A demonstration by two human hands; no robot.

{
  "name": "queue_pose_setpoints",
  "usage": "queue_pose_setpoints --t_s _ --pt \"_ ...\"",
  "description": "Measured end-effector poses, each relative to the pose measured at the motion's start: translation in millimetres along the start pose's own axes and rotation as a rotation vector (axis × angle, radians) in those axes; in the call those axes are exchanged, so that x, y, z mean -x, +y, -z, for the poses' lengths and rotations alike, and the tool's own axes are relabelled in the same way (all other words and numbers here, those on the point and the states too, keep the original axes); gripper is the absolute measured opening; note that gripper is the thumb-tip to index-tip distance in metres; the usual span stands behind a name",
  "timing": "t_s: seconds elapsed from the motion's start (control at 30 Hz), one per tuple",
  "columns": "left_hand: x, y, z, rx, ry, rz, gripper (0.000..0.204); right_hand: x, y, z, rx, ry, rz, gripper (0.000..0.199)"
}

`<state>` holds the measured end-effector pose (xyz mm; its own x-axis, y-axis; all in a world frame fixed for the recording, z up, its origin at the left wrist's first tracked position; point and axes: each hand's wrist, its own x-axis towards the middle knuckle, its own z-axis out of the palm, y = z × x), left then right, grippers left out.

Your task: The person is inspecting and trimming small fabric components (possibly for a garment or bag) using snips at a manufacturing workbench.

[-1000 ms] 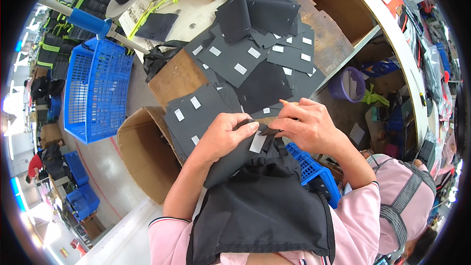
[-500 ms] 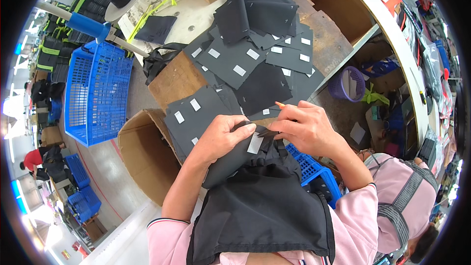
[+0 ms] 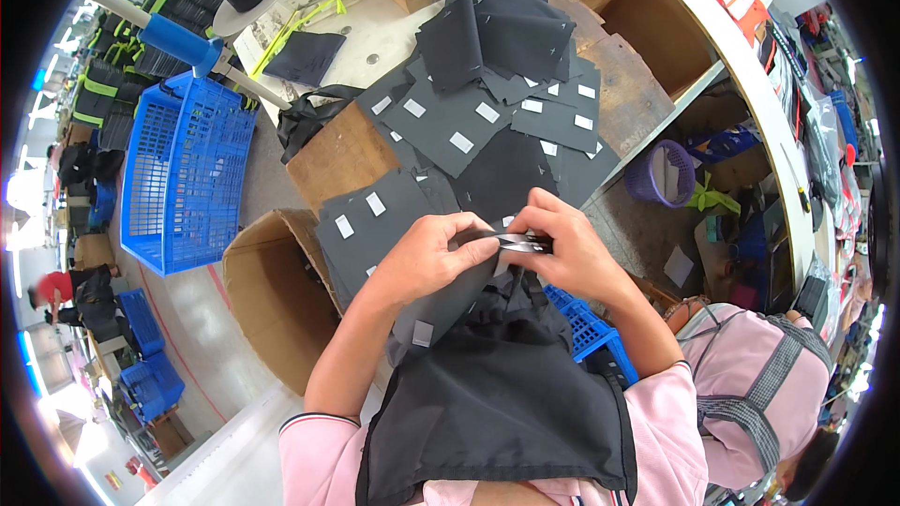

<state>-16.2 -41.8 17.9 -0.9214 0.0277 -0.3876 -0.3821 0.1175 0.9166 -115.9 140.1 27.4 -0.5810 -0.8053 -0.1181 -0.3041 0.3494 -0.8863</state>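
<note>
My left hand (image 3: 433, 260) is closed on a black fabric piece (image 3: 439, 304), thumb on top, near its upper edge. That piece hangs over my lap and carries a white patch (image 3: 423, 333) low down. In my right hand (image 3: 574, 248) a small pair of silver thread snips (image 3: 521, 243) is gripped, its blades pointing left to the edge by my left thumb. Whether the blades touch the fabric or a thread I cannot tell. Beyond my hands lie overlapping black fabric pieces (image 3: 450, 117) with white patches, and another stack (image 3: 361, 248) sits to the left.
An open cardboard box (image 3: 272, 290) stands left of my lap, with a blue basket (image 3: 187, 178) farther left. Another blue basket (image 3: 583, 323) is beside my right forearm. A purple bin (image 3: 661, 173) stands under the table. Close at right sits a person in pink (image 3: 750, 384).
My right hand has turned, and the silver snips now show at the fabric edge. The held piece has shifted, its white patch now lower, near my lap.
</note>
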Motion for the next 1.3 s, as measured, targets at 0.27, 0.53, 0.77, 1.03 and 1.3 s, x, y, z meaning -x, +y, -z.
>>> queue_pose_setpoints --t_s 0.27,0.53,0.77,1.03,1.3 --pt "28.0 -18.3 23.0 0.500 0.037 0.127 0.035 -3.0 28.7 1.1 -0.422 0.078 -0.130 0.015" --pt "19.3 -17.1 0.1 0.608 0.246 0.116 0.027 -5.8 33.7 -24.7 -0.132 0.263 -0.048 0.022" --pt "20.6 -11.2 -10.7 0.526 0.328 0.052 0.026 13.7 9.9 -36.8 0.237 0.472 0.342 0.031" --pt "24.6 -6.1 -11.4 0.348 0.333 0.037 0.026 9.0 11.6 -33.8 0.287 0.402 0.358 0.029" --pt "27.1 -9.0 -9.0 0.274 0.284 0.050 0.024 10.2 13.8 -30.6 0.350 0.365 0.447 0.029"
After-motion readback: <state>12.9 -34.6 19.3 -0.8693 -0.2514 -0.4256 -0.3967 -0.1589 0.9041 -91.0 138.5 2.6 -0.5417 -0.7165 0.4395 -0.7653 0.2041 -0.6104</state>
